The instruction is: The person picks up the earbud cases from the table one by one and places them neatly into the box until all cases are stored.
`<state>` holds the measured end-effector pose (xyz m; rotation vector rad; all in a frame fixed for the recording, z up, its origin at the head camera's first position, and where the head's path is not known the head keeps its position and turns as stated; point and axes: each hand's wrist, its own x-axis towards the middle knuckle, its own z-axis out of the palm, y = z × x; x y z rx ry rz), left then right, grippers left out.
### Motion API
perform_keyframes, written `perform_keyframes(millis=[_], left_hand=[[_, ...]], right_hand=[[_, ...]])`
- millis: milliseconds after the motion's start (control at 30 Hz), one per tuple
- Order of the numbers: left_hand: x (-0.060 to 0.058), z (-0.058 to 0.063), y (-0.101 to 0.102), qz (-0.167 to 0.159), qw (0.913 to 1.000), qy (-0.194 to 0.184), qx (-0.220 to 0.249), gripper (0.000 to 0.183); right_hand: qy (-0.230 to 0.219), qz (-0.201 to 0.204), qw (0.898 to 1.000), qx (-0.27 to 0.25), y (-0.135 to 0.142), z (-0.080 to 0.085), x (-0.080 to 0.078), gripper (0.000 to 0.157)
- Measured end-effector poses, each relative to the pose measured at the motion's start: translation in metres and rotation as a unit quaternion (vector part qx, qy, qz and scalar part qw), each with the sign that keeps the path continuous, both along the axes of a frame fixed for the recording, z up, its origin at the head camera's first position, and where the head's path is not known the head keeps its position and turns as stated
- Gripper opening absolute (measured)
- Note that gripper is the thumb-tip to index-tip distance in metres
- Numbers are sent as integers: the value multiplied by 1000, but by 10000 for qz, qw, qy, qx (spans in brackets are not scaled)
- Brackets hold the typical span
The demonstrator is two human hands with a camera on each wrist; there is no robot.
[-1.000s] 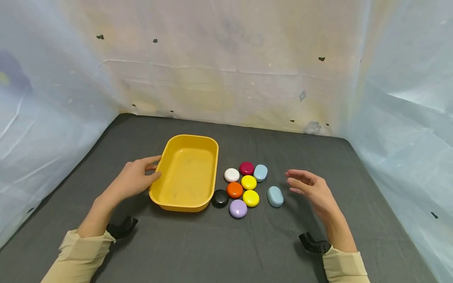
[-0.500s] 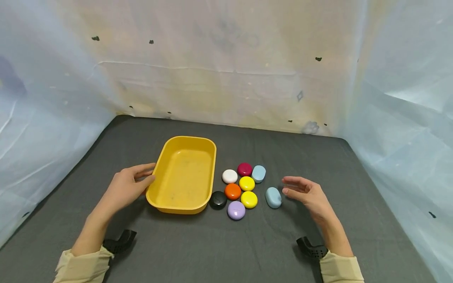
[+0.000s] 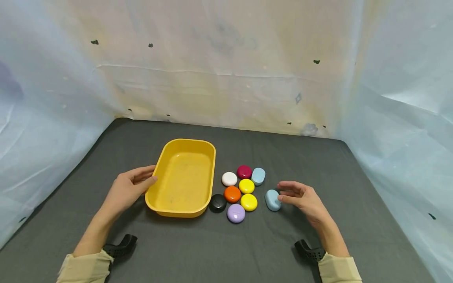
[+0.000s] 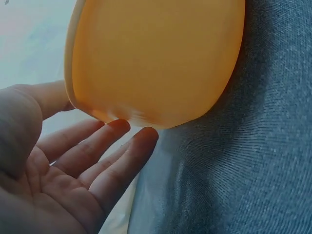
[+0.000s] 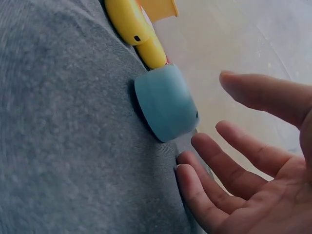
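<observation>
My left hand (image 3: 129, 188) is at the left side of a yellow rectangular tray (image 3: 152, 200). Its fingertips touch the outer wall, and the thumb lies by the rim in the left wrist view. My right hand (image 3: 301, 198) hovers over the right side of a light-blue rounded oblong piece (image 3: 271, 200). In the right wrist view, thumb and fingers are spread apart beside that light-blue piece (image 5: 165, 102), with a gap showing.
Left of the right hand lie several glossy pieces: a second light-blue one (image 3: 258, 176), dark red (image 3: 244, 171), white (image 3: 229, 179), two yellow (image 3: 249, 202), orange (image 3: 232, 194), black (image 3: 217, 203) and purple (image 3: 236, 213). Pale sheets (image 3: 219, 70) enclose the grey cloth surface (image 3: 198, 251).
My right hand has moved left and nearer to the oblong light-blue piece. The left hand stays at the tray's side. The whole view has shifted slightly.
</observation>
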<state>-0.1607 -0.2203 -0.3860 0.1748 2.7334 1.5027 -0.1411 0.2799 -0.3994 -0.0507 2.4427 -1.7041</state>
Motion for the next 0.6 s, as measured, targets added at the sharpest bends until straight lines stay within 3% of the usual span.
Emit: perform_keyframes(millis=[300, 600], left_hand=[[0, 1, 5, 90, 9995, 216, -200, 56], [2, 2, 7, 202, 9995, 96, -239, 56]], right_hand=[[122, 80, 9999, 28, 0, 3, 1, 53], [20, 167, 9998, 109, -6, 1, 0, 57]])
